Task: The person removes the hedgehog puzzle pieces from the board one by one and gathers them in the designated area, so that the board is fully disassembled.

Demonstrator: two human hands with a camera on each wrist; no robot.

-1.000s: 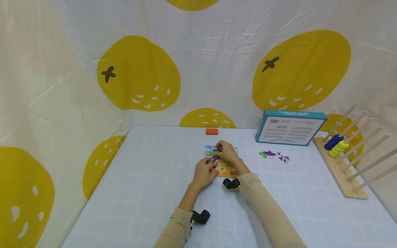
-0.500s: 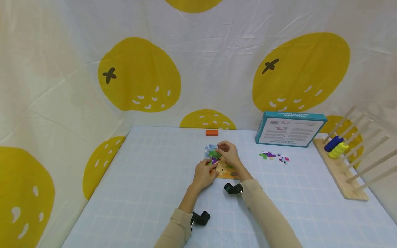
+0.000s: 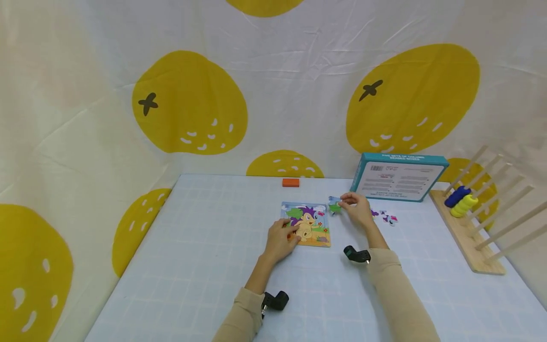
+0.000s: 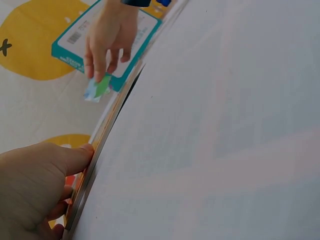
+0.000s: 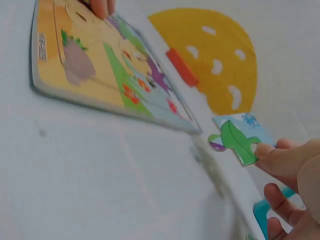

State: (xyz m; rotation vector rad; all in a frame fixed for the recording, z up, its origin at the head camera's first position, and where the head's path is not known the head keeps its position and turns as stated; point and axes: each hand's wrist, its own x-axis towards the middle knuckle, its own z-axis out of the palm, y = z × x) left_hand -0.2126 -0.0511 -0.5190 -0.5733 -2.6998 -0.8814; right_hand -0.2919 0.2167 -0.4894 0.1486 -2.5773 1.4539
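A square puzzle board (image 3: 317,239) with a hedgehog picture lies in mid-table in the head view. My left hand (image 3: 282,241) grips its near left corner; in the left wrist view the thumb lies at the board's edge and the fingers are bent. Beyond the board's far right corner, my right hand (image 3: 358,209) pinches a jigsaw piece (image 5: 235,140) between thumb and fingers. This piece shows a green leaf, blue sky and a bit of purple, and is held off the table. Several loose jigsaw pieces (image 3: 391,219) lie to the right, some partly hidden behind the right hand.
An orange block (image 3: 290,183) sits at the table's far edge. At the back right a teal-edged box (image 3: 399,178) stands upright. Along the right side is a wooden peg rack (image 3: 470,232) with blue beads (image 3: 457,196) and yellow beads (image 3: 464,206).
My right hand has moved right, off the board, carrying the leaf piece with it, which uncovers the board's picture. The left hand has stayed at the board's corner.
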